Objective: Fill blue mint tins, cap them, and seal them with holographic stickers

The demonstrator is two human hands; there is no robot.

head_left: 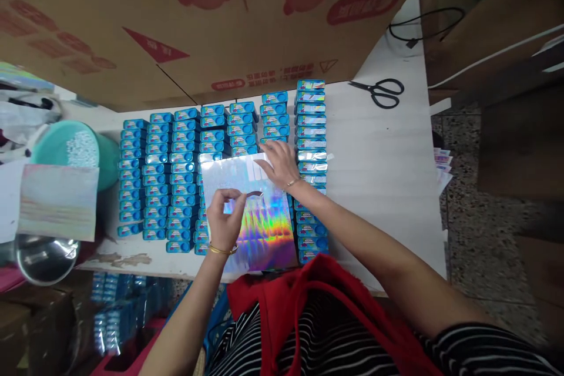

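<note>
Head view: your left hand (225,220) pinches a small sticker (254,194) lifted off the holographic sheet (259,223), fingers closed on its edge.
Right hand: your right hand (282,165) lies flat with fingers spread, pressing the sheet's far corner; it grips nothing.
Sheet: it rests on rows of blue boxes (176,176) covering the worktop (379,176).
Peeling well: in my judgement, keep the right palm pressing so the sheet stays put, and pull low and slowly.
Sticker position: between thumb and forefinger, just above the sheet's middle.
Elsewhere: scissors (381,92) lie well apart.
</note>
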